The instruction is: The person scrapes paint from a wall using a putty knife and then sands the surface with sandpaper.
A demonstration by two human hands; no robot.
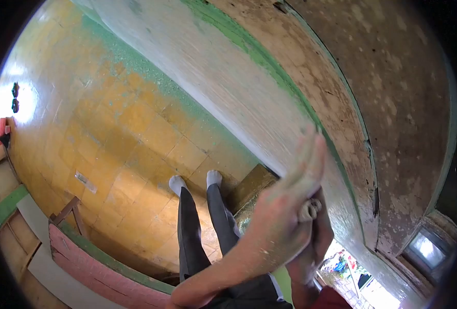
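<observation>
My left hand (282, 206) reaches in from the lower left, dusted with pale powder. Its fingers are stretched out flat toward the worn wall (228, 77). Right behind it, my right hand (318, 239) curls around a small pale wad (309, 208), perhaps cloth or paper. The two hands touch around the wad, and most of the right hand is hidden by the left. Below them I see my own legs in dark trousers (197, 226) and white socks (177, 183), standing on yellow floor tiles close to the wall.
The wall has a whitish lower band, a flaking green stripe (249, 46) and bare mottled plaster above. A yellowish wooden block (251, 188) sits by my feet against the wall. Pink and grey boards (100, 273) lie at lower left. A window (426, 250) is at lower right.
</observation>
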